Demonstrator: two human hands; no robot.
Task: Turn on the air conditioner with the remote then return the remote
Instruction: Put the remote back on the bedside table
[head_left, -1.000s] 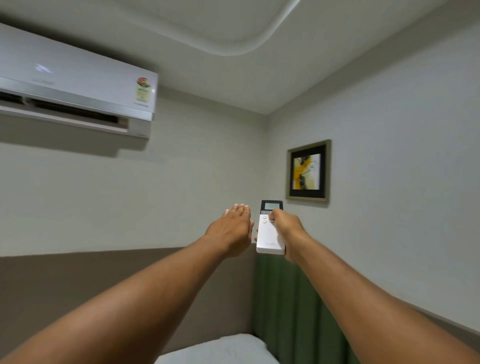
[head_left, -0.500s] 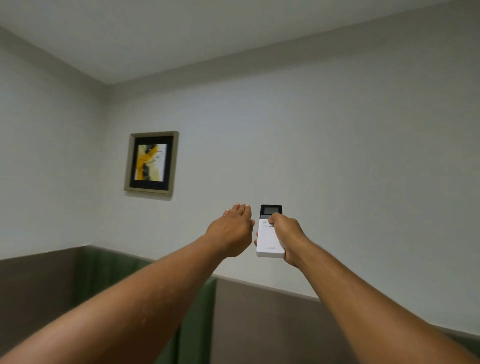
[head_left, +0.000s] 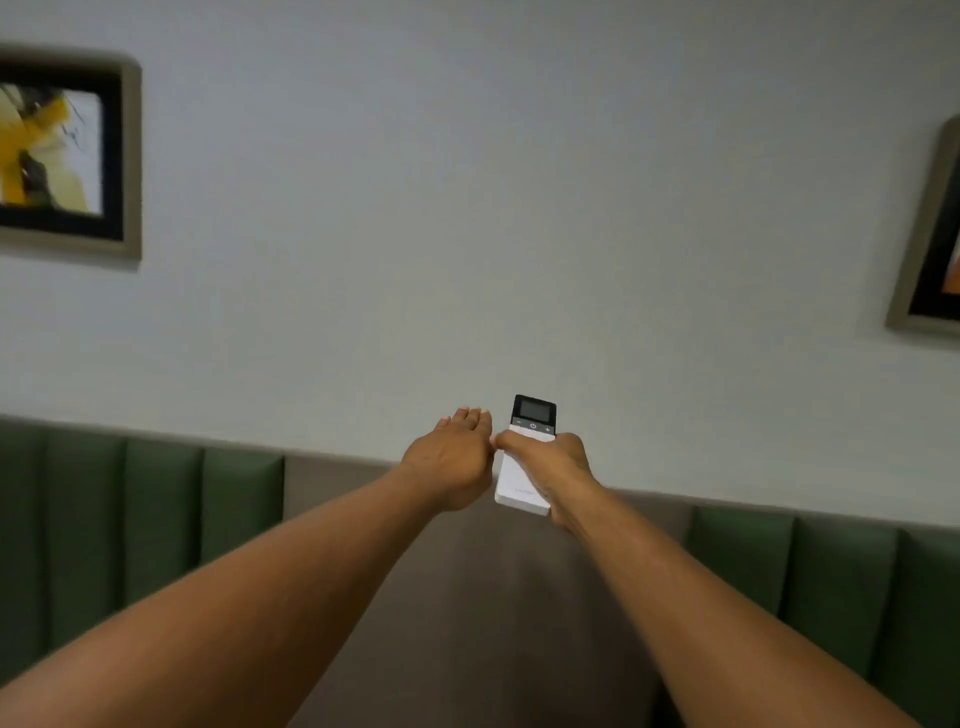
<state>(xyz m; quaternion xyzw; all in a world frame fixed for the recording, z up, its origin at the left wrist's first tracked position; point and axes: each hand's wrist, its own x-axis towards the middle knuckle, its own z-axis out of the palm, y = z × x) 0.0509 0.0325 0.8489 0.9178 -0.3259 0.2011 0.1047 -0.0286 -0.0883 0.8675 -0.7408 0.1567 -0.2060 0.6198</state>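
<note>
A white remote (head_left: 519, 483) with a dark screen at its top end is held upright at arm's length in front of the wall. My right hand (head_left: 558, 470) is shut on it, with the thumb laid across its face below the buttons. My left hand (head_left: 452, 460) hovers just left of the remote, palm down, fingers straight and close together, holding nothing. The air conditioner is out of view.
A framed yellow-and-black picture (head_left: 62, 150) hangs on the pale wall at left, and a second frame (head_left: 930, 234) shows at the right edge. Below runs a padded headboard with green panels (head_left: 156, 519) flanking a brown middle panel (head_left: 467, 623).
The view has swung right and down: the air conditioner left the frame, the picture slid to the far left, a second frame appeared. Both hands kept their pose, the thumb shifted lower on the remote.
</note>
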